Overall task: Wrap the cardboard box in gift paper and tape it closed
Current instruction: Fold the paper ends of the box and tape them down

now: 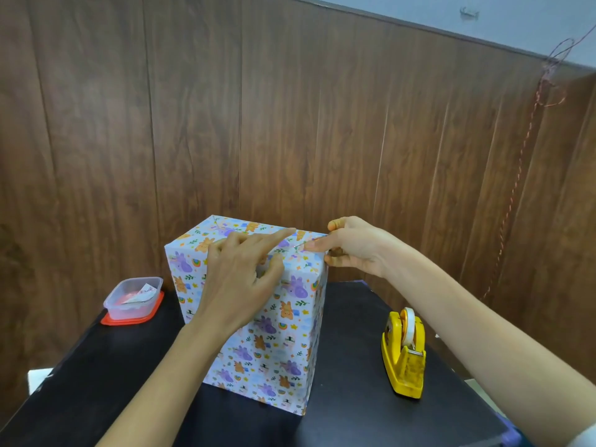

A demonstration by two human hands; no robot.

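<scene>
Black table (pixel 354 414) holds the wrapped box (pixel 274 343) under the left hand (pixel 238 279), whose straight fingers (pixel 277 237) press its top. Right hand (pixel 358 250) touches a tape strip (pixel 303 246) beside them; pinched or not, I cannot tell.
</scene>
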